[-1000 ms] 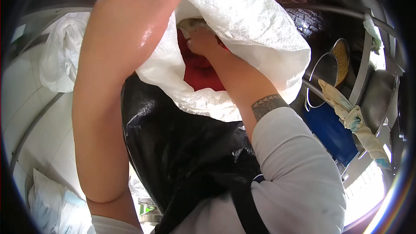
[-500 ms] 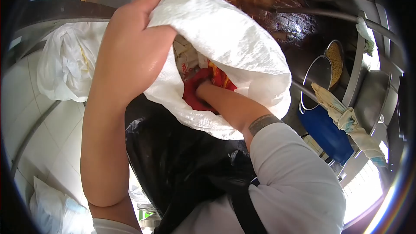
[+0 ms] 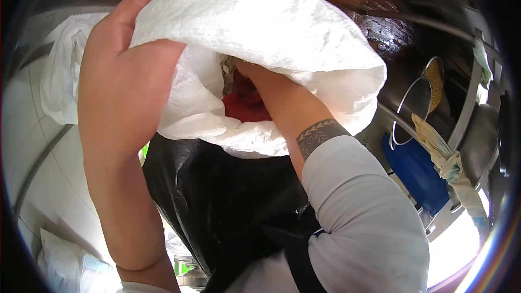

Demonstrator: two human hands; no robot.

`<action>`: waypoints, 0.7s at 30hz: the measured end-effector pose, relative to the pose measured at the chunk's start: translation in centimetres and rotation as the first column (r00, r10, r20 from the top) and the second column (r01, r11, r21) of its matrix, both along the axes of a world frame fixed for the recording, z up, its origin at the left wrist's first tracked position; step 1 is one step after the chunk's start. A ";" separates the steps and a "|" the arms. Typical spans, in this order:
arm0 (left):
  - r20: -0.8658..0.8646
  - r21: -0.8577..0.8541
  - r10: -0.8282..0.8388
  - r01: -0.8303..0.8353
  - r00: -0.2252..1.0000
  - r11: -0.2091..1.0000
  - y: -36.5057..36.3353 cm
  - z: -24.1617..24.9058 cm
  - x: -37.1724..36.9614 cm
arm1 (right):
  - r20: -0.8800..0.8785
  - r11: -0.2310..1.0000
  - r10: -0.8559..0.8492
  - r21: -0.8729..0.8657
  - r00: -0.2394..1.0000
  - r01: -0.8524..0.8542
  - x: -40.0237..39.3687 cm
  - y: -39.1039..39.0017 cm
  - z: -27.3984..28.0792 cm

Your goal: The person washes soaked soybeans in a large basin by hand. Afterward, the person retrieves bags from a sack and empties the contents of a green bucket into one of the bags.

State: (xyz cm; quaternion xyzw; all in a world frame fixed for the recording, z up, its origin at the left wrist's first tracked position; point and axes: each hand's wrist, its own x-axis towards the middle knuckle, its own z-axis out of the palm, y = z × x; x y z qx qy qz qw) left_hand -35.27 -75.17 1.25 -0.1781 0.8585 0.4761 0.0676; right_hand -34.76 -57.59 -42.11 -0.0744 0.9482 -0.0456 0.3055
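I am looking down along my own two bare arms at a white woven sack [image 3: 282, 38] that I hold up close in front of me. My left hand [image 3: 122, 70] grips the sack's rim on the left side, fingers curled shut over a fold of the white weave, with the thumb side facing me. The sack's mouth gapes toward me, and the upper lip arches across the top of the view.

My right hand [image 3: 255, 73] is pushed into that mouth. Only the wrist and the back of the hand show; the fingers are hidden behind the sack's lip, so I cannot tell whether they are spread or closed on anything. Just below that hand, inside the sack, lies red material [image 3: 247, 106], and a pale scrap sits deeper in beside it, too hidden to make out. My right forearm carries a dark band tattoo [image 3: 320, 133], and above it a pale grey sleeve [image 3: 363, 206] fills the lower right.

Under the sack hangs a black plastic bag [image 3: 217, 201], glossy and creased, touching the sack's lower edge.

To the left, another white bag [image 3: 62, 87] rests against a pale tiled surface. To the right, a metal pot [image 3: 415, 108] stands on a rack, a blue container [image 3: 415, 176] sits below it, and a stained cloth [image 3: 442, 160] is draped over a rail.
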 end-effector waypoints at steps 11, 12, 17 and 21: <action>-0.046 0.174 -0.095 0.102 0.994 0.979 -0.3 1.9 0.8 | 0.171 0.981 0.194 -0.005 0.966 -0.196 2.9 2.0 5.4; -0.021 0.209 -0.095 0.097 0.995 0.973 -0.2 2.0 0.8 | 0.202 0.975 0.221 -0.022 0.954 -0.221 3.3 2.2 6.9; -0.006 0.147 -0.092 0.092 0.996 0.985 0.7 2.4 1.3 | 0.186 0.954 0.249 -0.215 0.950 -0.208 5.0 5.6 16.1; 0.069 0.056 -0.096 0.092 0.993 0.994 2.6 4.7 2.2 | -0.116 0.893 0.136 -0.415 0.984 -0.172 7.7 8.9 22.9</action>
